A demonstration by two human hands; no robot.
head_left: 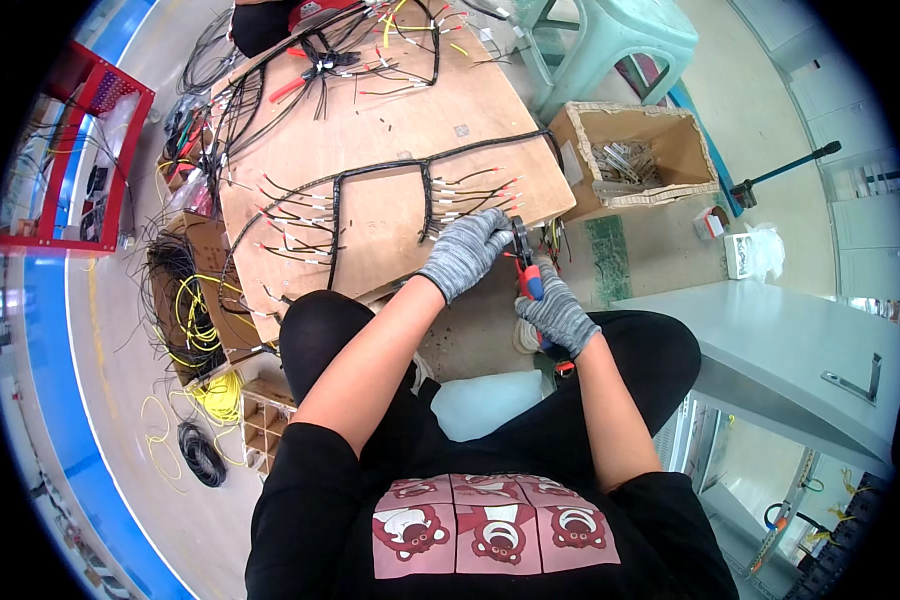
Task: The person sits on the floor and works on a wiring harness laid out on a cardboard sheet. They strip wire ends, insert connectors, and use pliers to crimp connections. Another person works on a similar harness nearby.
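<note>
My right hand (560,312), in a grey knit glove, is closed round the red and blue handles of crimping pliers (530,280). The dark head of the pliers points up, beside the board's near right corner. Close to that head, my gloved left hand (467,255) has its fingers pinched together. Whatever sits between them is too small to make out, perhaps a wire end. A black wiring harness (380,168) lies across the wooden board, its branches carrying several short wires with white sleeves and red tips. The left hand is over the board's near edge, next to one branch.
On the wooden board (390,110), a second harness and red-handled pliers (288,90) lie at the far side. A cardboard box (685,160) of metal parts and a green stool (620,35) stand right. Yellow cable coils (220,398) lie left; a grey cabinet panel (770,340) is near right.
</note>
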